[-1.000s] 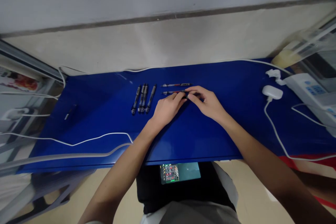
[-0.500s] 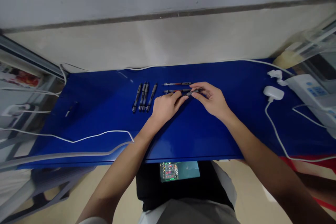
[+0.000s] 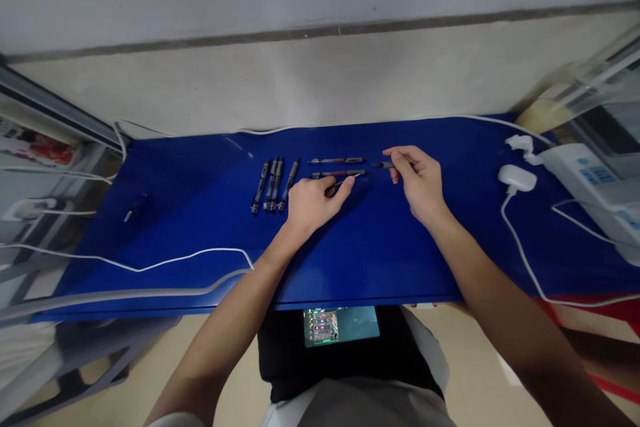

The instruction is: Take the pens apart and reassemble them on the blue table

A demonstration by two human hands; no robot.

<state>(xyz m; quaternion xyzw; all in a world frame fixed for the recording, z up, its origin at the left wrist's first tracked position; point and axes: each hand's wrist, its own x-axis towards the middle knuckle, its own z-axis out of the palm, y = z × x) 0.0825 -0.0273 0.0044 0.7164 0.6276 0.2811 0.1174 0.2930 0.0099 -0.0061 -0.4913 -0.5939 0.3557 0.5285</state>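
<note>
While pinching the stick (image 3: 341,183) between thumb and fingers of the left hand (image 3: 311,205), also pinching the dark piece (image 3: 384,165) with the right hand (image 3: 421,181). Look for the stick to the right of the row of pens (image 3: 271,185), and for the dark piece farther right of the row, near the stick but not touching.

Could go wrong, at a guess, by pinching too lightly, dropping a part and letting it roll across the worktop (image 3: 380,247). Could also knock the near pen (image 3: 346,173) or the far pen (image 3: 338,160), both lying right of the row, by dragging fingers low. Might bump the row, with the left hand so close.

See the stick on a slant, pale tip pointing right, away from the row, and slightly forward. See the dark piece lying almost sideways, one end toward the row, the other hidden in the fingers. Too blurred to tell more.
</note>
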